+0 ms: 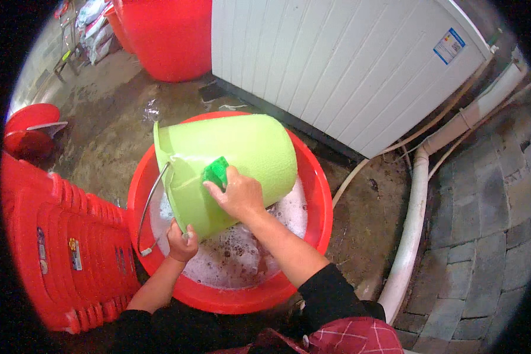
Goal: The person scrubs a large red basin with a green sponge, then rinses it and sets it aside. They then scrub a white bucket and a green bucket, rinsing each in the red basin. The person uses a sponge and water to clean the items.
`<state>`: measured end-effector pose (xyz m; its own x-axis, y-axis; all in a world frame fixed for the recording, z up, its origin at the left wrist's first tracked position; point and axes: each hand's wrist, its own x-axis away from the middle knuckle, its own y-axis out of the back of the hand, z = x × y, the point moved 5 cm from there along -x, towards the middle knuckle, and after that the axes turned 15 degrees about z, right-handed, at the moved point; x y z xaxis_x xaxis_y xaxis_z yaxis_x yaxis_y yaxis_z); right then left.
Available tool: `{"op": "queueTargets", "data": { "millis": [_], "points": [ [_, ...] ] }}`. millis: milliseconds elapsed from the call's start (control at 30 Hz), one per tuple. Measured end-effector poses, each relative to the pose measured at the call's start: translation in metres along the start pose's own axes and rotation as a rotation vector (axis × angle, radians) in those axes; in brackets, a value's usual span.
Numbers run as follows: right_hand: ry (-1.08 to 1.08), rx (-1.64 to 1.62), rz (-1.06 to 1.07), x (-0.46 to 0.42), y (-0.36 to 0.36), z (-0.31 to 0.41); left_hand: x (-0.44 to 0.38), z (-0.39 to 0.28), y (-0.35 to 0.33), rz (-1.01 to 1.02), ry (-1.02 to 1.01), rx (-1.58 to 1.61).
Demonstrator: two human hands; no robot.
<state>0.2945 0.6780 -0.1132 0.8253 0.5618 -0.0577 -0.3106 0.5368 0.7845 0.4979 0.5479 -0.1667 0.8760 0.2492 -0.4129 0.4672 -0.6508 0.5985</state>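
A light green plastic bucket (230, 146) lies on its side over a large red plastic basin (321, 199), its rim facing left. Foamy water (234, 261) fills the lower part of the basin. My left hand (182, 242) grips the bucket's rim at its lower edge. With my right hand (239, 192) I hold a green scouring pad (216, 172) against the bucket's outer side. The bucket's wire handle (148, 205) hangs at the left, over the basin's edge. The inside of the bucket is hidden.
Stacked red plastic stools or baskets (71, 248) stand close at the left. Behind the basin are a white ribbed appliance or cabinet (327, 66) and a big red tub (172, 40). A white pipe (413, 221) and hose run along the grey block wall (478, 239) at the right. The floor looks wet.
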Motion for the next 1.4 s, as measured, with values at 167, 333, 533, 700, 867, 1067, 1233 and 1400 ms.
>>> {"op": "queueTargets", "data": {
  "millis": [167,333,533,700,867,1067,1233,1400],
  "points": [
    [-0.423,-0.16,-0.043,-0.056,0.121,-0.108,-0.008,-0.016,-0.013,0.014,-0.025,-0.046],
    [0.043,0.095,0.281,-0.041,0.013,0.059,0.007,0.008,0.002,-0.002,-0.031,-0.094],
    [-0.248,0.018,0.173,-0.109,0.102,-0.045,0.001,-0.008,0.0,0.02,-0.042,-0.167],
    [0.034,0.019,0.3,-0.099,0.019,0.033,0.024,0.025,-0.009,0.046,-0.042,-0.184],
    [0.105,-0.187,0.288,-0.116,0.008,0.022,0.017,0.011,-0.016,0.104,-0.056,-0.227],
    [-0.362,0.181,0.075,-0.092,0.093,-0.049,0.026,0.041,-0.02,0.086,0.02,-0.118],
    [0.123,0.039,0.359,-0.016,-0.007,0.112,0.033,0.04,0.003,0.169,0.01,-0.237],
    [-0.438,-0.18,-0.146,-0.036,0.11,-0.102,0.017,0.016,-0.015,0.19,0.028,-0.236]
  ]
}}
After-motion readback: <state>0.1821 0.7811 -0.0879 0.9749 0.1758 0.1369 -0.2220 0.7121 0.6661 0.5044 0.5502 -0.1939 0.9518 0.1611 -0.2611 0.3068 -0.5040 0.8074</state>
